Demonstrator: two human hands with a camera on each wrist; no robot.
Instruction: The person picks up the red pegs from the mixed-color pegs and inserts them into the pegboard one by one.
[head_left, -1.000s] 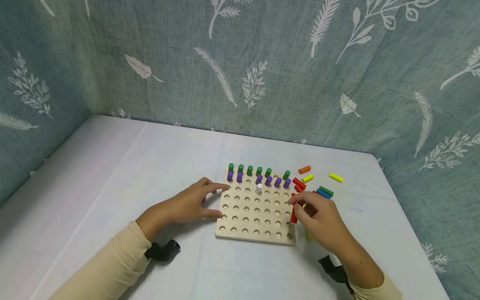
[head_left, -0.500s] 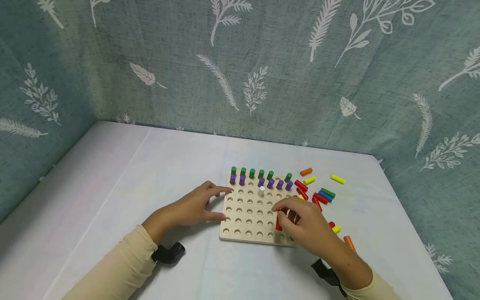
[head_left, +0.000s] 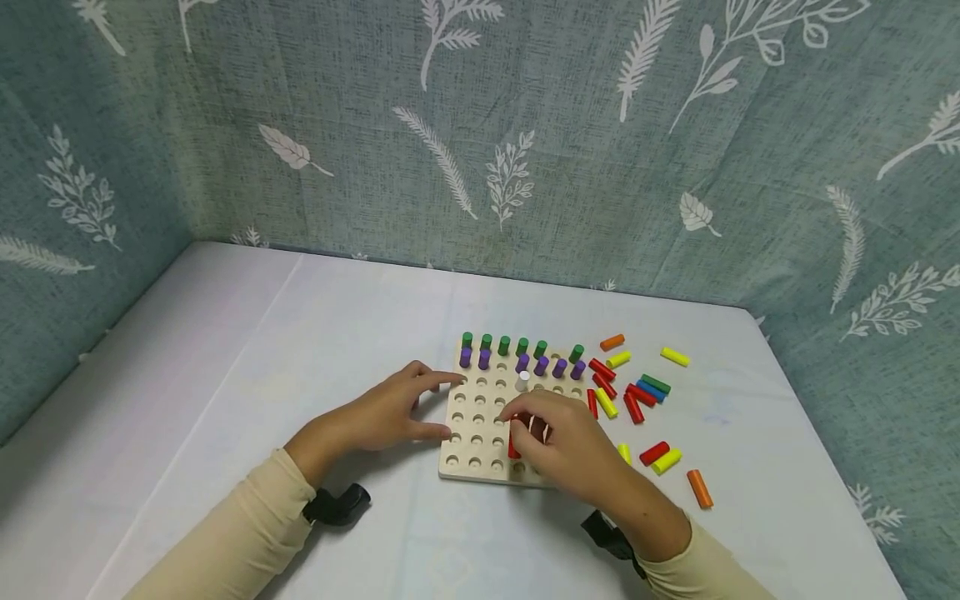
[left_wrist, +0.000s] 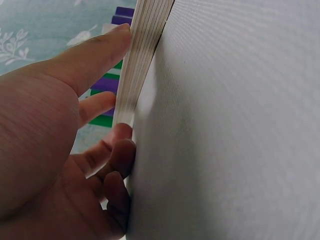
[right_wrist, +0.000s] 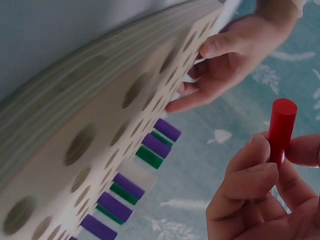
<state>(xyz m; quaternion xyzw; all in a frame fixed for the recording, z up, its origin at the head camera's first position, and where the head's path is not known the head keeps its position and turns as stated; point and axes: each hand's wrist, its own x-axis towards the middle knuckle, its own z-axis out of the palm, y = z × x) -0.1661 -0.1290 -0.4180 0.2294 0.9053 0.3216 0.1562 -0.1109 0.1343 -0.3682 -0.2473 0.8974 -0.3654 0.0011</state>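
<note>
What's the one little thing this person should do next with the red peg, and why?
Probably lower the red peg into one of the open holes near the board's front edge. The right hand pinches it clear of the board, above that area, while the left hand touches the left edge, which may help steady it.
</note>
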